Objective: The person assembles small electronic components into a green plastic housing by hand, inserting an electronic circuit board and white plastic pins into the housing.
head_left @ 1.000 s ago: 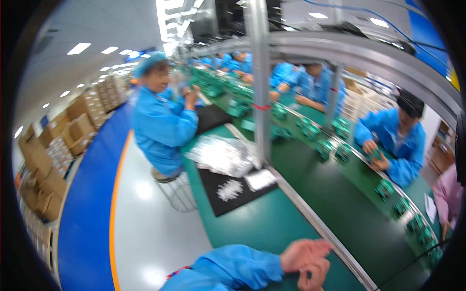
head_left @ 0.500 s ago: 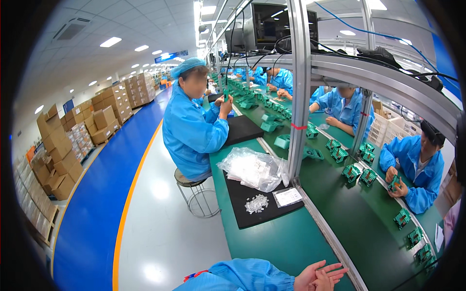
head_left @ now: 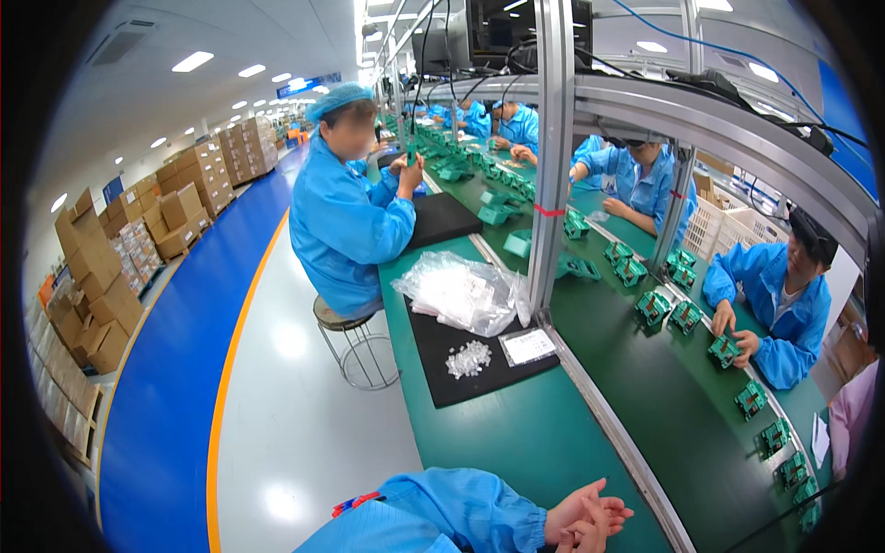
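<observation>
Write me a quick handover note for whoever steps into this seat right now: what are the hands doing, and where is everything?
Hands: clasped together at the near edge of the green bench, holding nothing; left and right cannot be told apart.
Nearest things: black mat ahead, carrying a small pile of clear parts, a flat labelled packet and a clear plastic bag.
Done: nothing visibly assembled here.
Left: the pile lies untouched.

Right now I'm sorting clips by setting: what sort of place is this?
Likely an electronics assembly line: a green conveyor belt carrying small green units, seated workers in blue coats, stacked cardboard boxes.
</observation>
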The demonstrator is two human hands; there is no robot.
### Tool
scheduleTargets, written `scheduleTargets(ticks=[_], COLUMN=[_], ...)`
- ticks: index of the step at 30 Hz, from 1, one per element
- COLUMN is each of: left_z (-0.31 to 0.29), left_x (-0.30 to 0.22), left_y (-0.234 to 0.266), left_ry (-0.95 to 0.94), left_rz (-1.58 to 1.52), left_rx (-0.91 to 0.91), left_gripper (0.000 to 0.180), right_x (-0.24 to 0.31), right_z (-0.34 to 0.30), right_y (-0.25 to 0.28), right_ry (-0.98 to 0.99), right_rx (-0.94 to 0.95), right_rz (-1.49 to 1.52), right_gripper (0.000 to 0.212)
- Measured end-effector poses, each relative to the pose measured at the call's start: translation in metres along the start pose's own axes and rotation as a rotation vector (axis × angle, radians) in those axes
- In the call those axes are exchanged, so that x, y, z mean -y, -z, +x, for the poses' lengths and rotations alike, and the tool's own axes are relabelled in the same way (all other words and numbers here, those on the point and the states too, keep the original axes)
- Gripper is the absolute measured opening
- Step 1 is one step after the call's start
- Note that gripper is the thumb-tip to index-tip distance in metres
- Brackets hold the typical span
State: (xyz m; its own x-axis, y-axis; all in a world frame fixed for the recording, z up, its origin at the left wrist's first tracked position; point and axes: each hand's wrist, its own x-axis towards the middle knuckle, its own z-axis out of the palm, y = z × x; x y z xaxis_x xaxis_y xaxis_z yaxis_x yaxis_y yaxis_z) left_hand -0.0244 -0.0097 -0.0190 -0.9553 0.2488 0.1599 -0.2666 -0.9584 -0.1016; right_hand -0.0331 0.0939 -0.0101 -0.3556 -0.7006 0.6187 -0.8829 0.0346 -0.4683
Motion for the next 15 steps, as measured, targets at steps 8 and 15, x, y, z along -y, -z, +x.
scheduleTargets(ticks=[8,15], left_z=[-0.034,-0.144], left_x=[-0.098,-0.21], left_y=[-0.062,-0.087], left_ry=[-0.882,-1.045], left_rz=[0.479,2.316], left_rx=[-0.593,-1.612], left_gripper=[0.019,0.029], right_x=[0.008,0.009], right_z=[0.02,0.03], right_y=[0.025,0.017], right_ry=[0.125,0.102], right_rx=[-0.117,-0.151], right_rz=[0.255,0.283], right_gripper=[0.007,0.007])
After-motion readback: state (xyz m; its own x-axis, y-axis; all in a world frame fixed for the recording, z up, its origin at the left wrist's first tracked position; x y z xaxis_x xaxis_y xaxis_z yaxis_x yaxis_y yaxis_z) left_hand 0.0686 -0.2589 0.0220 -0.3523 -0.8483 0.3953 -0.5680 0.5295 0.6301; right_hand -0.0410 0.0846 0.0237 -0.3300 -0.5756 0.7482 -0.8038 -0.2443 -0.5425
